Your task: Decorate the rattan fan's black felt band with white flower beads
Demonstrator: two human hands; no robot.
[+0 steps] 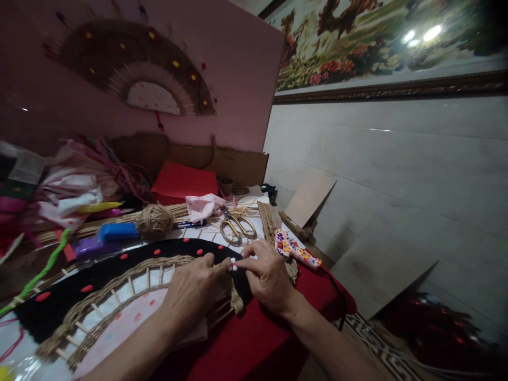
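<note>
A fan-shaped craft piece lies on the table, with a black band (159, 247) dotted with red spots, braided twine (130, 272) and a pink dotted centre (130, 316). Near the band's right end is a small white flower (233, 261) with a red middle. My left hand (196, 288) rests over the fan, its index fingertip on the flower's left side and its other fingers curled. From the right, my right hand (270, 275) touches the same flower with its index fingertip, fingers bent. My left hand hides part of the twine and sticks.
Gold-handled scissors (237, 227), a ball of twine (154, 221) and a red sheet (184, 181) lie behind the fan. A flower-patterned glue gun (297, 251) is at the right edge, its black cord hanging down. A finished fan (135, 69) hangs on a pink board.
</note>
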